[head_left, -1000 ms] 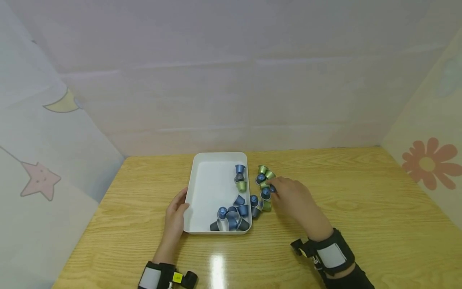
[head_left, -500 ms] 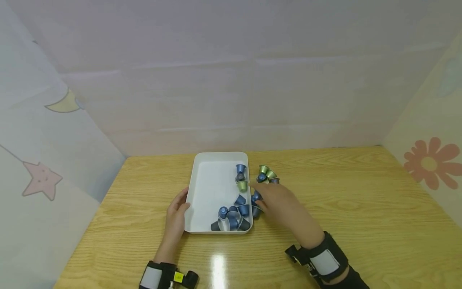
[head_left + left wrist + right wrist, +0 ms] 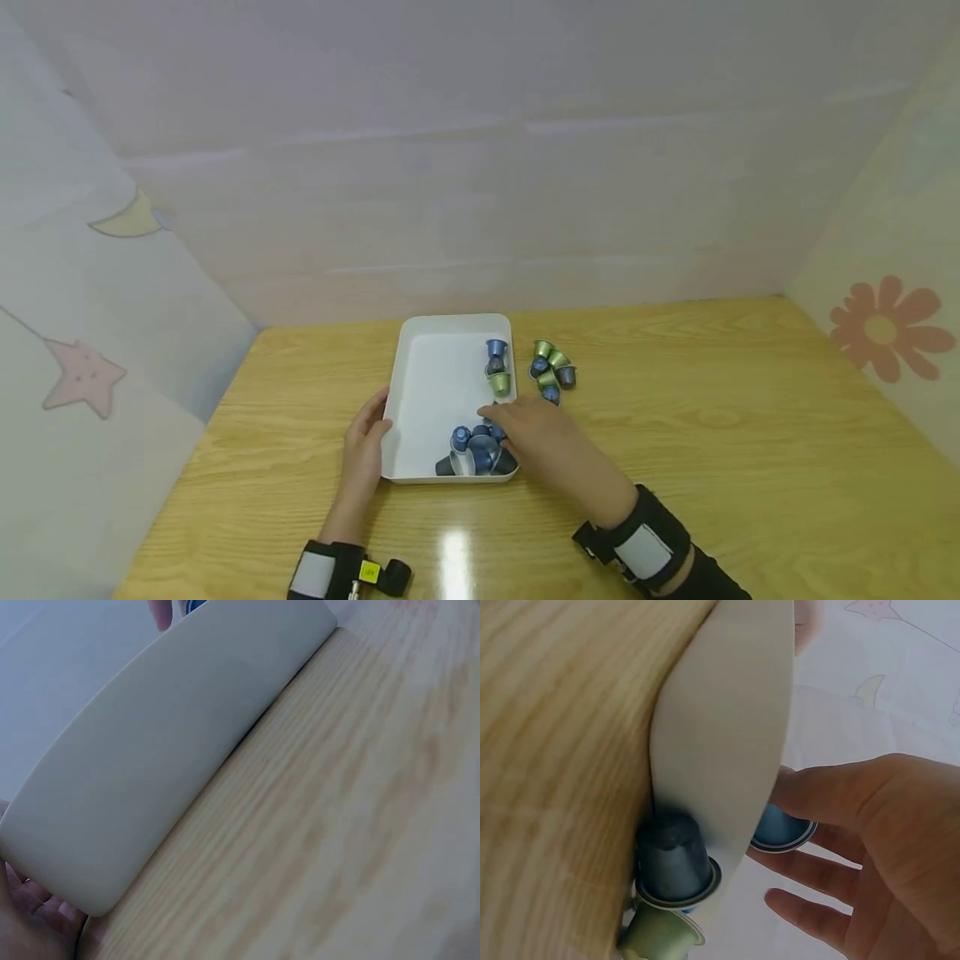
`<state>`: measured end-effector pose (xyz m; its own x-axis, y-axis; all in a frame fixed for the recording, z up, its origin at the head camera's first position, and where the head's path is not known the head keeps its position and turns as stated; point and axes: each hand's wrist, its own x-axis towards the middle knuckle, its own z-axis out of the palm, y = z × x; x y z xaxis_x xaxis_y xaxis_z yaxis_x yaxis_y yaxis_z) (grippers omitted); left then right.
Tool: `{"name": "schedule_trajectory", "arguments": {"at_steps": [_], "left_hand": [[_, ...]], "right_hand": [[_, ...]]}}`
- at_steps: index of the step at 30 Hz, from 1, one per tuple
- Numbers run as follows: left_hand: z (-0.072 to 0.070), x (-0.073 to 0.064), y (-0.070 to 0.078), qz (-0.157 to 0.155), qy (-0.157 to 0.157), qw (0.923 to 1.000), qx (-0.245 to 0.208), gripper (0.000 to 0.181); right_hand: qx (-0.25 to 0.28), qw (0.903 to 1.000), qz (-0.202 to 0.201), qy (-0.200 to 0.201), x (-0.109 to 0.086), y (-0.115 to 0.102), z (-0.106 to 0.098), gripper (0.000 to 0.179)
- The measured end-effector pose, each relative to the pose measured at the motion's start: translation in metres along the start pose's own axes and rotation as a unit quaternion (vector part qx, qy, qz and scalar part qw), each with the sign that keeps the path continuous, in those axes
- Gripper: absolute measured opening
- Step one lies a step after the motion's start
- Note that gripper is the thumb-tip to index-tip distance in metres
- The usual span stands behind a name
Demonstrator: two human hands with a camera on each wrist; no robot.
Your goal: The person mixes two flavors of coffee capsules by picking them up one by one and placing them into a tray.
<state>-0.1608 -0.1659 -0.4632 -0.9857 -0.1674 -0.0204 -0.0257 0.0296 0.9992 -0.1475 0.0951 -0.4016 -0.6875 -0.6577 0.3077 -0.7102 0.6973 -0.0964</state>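
Note:
A white tray (image 3: 435,367) lies on the table, and my left hand (image 3: 365,446) holds its left side, thumb by the rim. Over the tray's right rim reaches my right hand (image 3: 543,437). In the right wrist view its thumb and fingers pinch a blue coffee capsule (image 3: 780,829). Inside the tray, several blue and dark capsules are heaped at the near right, partly hidden by this hand. A blue capsule (image 3: 496,347) and a green capsule (image 3: 499,383) lie along its right wall. Outside that wall, a dark capsule (image 3: 673,859) appears in the right wrist view.
Right of the tray, a small group of capsules rests on the wooden table (image 3: 712,417), including a green capsule (image 3: 558,358) and a grey capsule (image 3: 566,377). Walls with printed shapes stand at the back and both sides.
My right hand has moved left from the capsules on the table to above the tray's right rim, now with a blue capsule. The left hand stays on the tray.

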Motion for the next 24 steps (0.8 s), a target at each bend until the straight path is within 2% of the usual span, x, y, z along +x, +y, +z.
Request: {"name": "schedule_trajectory", "arguments": {"at_steps": [5,14,18,24], "left_hand": [[-0.005,0.002,0.004,0.004,0.003,1.0000,0.006,0.046],[-0.014,-0.013,0.002,-0.016,0.012,0.9998,0.005,0.047],[-0.013,-0.008,0.005,-0.008,0.017,0.9998,0.008,0.046],[-0.008,0.002,0.007,-0.006,0.012,0.9999,-0.001,0.046]], "right_hand": [[-0.014,0.9998,-0.010,-0.014,0.006,-0.006,0.006,0.050],[-0.007,0.9995,-0.028,-0.016,0.003,-0.013,0.010,0.045],[-0.001,0.9996,-0.024,-0.012,0.004,-0.009,0.004,0.044],[-0.002,0.9995,-0.025,0.018,0.009,0.000,-0.002,0.034]]}}
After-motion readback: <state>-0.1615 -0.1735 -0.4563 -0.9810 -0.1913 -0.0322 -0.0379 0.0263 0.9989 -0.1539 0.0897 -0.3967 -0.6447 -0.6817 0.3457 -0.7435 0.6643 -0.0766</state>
